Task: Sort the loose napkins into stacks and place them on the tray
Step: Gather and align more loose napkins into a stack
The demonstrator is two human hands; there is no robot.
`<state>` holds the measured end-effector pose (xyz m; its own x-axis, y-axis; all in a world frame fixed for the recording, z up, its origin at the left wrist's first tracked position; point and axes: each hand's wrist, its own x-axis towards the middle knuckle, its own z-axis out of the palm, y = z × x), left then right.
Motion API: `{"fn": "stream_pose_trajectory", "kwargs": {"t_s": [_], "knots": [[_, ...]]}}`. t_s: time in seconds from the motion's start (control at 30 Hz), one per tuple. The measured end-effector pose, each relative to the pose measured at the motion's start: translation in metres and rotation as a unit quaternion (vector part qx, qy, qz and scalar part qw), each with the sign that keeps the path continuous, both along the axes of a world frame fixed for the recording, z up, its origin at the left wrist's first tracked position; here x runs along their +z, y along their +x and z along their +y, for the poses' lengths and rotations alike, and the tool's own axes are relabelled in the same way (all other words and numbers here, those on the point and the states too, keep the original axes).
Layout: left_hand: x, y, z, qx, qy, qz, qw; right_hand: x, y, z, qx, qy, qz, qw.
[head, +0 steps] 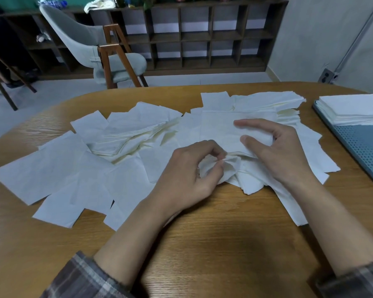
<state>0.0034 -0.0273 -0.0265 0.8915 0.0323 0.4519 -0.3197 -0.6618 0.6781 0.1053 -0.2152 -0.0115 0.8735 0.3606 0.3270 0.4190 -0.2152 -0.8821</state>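
Several loose white napkins [73,168] lie scattered and overlapping across the wooden table, from the left side to the middle right. My left hand [190,177] pinches a crumpled napkin [226,166] between thumb and fingertips near the middle. My right hand [276,151] lies just to the right, thumb and fingers curled round the edge of a small bundle of napkins [222,130]. A blue perforated tray [362,147] lies at the right edge, and a neat stack of napkins [353,110] sits on its far end.
The table [224,244] has a rounded far edge and bare wood in front of me. Beyond it stand a grey chair with wooden legs [108,52] and a dark cubby shelf [202,35] along the wall.
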Motion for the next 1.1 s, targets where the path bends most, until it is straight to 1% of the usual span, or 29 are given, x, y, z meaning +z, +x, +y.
{"fn": "stream_pose_trajectory", "kwargs": {"t_s": [0.17,0.3,0.4,0.53,0.6,0.63,0.7,0.73,0.77,0.8,0.87,0.93,1.03,1.1], "knots": [[0.006,-0.002,0.002,0.003,-0.089,0.061,0.994,-0.001,0.0,0.0,0.0,-0.009,0.001,1.0],[0.011,-0.003,0.002,-0.008,-0.105,0.085,0.991,0.0,-0.001,0.0,-0.001,-0.012,-0.002,1.0],[0.018,-0.006,0.003,-0.01,-0.144,0.082,0.986,0.0,-0.001,-0.001,-0.005,-0.006,-0.001,1.0],[0.024,-0.009,0.003,0.0,-0.183,0.036,0.982,0.001,-0.001,-0.001,-0.003,-0.013,0.003,1.0],[0.029,-0.01,0.004,0.002,-0.25,0.027,0.968,0.005,-0.004,0.0,0.016,-0.009,0.012,1.0],[0.029,-0.01,0.005,0.009,-0.291,0.026,0.956,0.006,-0.005,0.0,0.035,0.01,0.034,0.999],[0.029,-0.007,0.009,0.026,-0.372,0.03,0.927,0.009,-0.009,0.0,0.088,0.081,0.112,0.986],[0.028,-0.005,0.011,0.033,-0.415,0.03,0.909,0.008,-0.009,0.0,0.109,0.102,0.15,0.977],[0.026,-0.003,0.013,0.042,-0.448,0.028,0.892,0.006,-0.009,-0.001,0.118,0.102,0.166,0.974],[0.025,-0.002,0.014,0.057,-0.461,0.026,0.885,0.005,-0.009,-0.001,0.121,0.094,0.165,0.974],[0.024,-0.002,0.012,0.086,-0.429,0.034,0.899,0.004,-0.009,0.0,0.124,0.086,0.151,0.977],[0.023,-0.005,0.009,0.078,-0.374,0.031,0.924,0.007,-0.012,0.002,0.106,0.082,0.128,0.983],[0.022,-0.005,0.011,0.053,-0.252,-0.025,0.966,0.007,-0.011,0.001,0.09,0.06,0.119,0.987],[0.024,-0.004,0.015,0.036,-0.196,-0.042,0.979,0.007,-0.011,0.002,0.093,0.048,0.122,0.987]]}}
